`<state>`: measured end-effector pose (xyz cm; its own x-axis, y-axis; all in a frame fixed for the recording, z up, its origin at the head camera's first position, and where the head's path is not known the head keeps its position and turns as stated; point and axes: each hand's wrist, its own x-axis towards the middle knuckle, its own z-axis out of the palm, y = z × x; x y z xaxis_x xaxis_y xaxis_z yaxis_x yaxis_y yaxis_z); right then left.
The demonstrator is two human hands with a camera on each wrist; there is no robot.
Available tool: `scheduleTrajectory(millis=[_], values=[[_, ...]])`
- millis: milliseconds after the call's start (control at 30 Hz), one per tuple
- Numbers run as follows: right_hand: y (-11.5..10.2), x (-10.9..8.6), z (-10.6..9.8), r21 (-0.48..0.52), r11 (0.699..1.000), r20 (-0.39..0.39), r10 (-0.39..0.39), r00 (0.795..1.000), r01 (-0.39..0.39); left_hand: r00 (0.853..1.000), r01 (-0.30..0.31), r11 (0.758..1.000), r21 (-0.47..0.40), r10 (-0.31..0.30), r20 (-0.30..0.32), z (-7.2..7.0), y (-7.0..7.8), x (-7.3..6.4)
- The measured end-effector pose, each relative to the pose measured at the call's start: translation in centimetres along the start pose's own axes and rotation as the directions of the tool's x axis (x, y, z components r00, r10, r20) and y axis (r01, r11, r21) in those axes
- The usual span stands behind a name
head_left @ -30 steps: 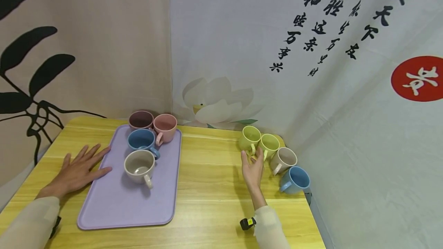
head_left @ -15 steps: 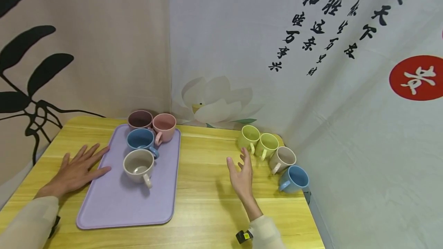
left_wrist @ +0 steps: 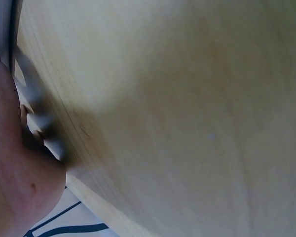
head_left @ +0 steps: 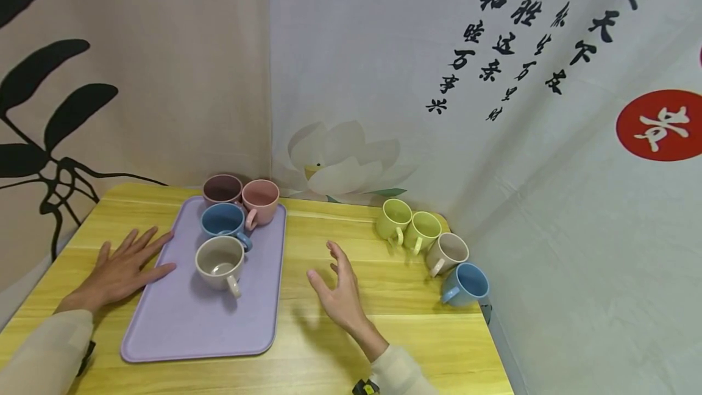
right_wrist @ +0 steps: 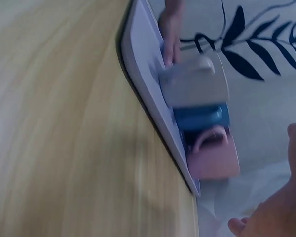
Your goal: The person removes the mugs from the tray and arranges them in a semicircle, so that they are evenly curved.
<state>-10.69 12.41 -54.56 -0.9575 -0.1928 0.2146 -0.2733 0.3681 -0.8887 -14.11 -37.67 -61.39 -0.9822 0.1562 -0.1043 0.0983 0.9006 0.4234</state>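
My left hand (head_left: 117, 276) lies flat with fingers spread, its fingertips and thumb on the left rim of a lilac tray (head_left: 192, 328). On that tray stand a light grey mug (head_left: 218, 267), a blue mug (head_left: 223, 219), a pink mug (head_left: 262, 201) and a dark mauve mug (head_left: 222, 191). My right hand (head_left: 342, 297) hovers over the table right of the tray, holding nothing, thumb and fingers apart. In the right wrist view, the grey mug (right_wrist: 202, 89) and pink mug (right_wrist: 214, 160) appear side-on, handles toward the camera.
At the table's back right corner, two yellow-green mugs (head_left: 393, 221), a beige mug (head_left: 446, 253) and another blue mug (head_left: 466, 285) form a row along the edge. Printed cloth (head_left: 351, 66) hangs behind and right of the wooden table (head_left: 329, 352).
My right hand has moved left and toward me, away from the yellow-green mugs, with nothing in it. The left hand and all the mugs stay put.
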Motion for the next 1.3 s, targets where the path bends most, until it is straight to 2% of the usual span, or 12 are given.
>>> scheduleTrajectory(millis=[367,600,933,1167,1300], values=[[-1.7,-0.4,5.1,-0.018,0.995,0.160,-0.090,0.983,0.094,1.000,-0.001,1.000,-0.008,0.001,0.001,0.1,0.0,0.0],[-2.8,-0.6,7.5,-0.018,0.996,0.247,-0.078,0.966,0.085,1.000,-0.001,1.000,0.000,0.001,-0.002,0.1,-0.1,0.0],[-3.1,-0.5,10.2,0.017,0.984,0.259,-0.176,0.950,0.177,1.000,-0.010,1.000,-0.021,0.010,-0.015,0.5,-0.5,0.1],[-3.1,-0.3,11.7,0.101,0.978,0.239,-0.202,0.950,0.182,1.000,-0.016,1.000,-0.020,0.016,-0.019,0.5,-0.6,0.2],[-3.2,-0.2,12.5,0.167,0.977,0.231,-0.166,0.959,0.129,1.000,-0.017,1.000,-0.017,0.017,-0.023,0.5,-0.5,0.2]])
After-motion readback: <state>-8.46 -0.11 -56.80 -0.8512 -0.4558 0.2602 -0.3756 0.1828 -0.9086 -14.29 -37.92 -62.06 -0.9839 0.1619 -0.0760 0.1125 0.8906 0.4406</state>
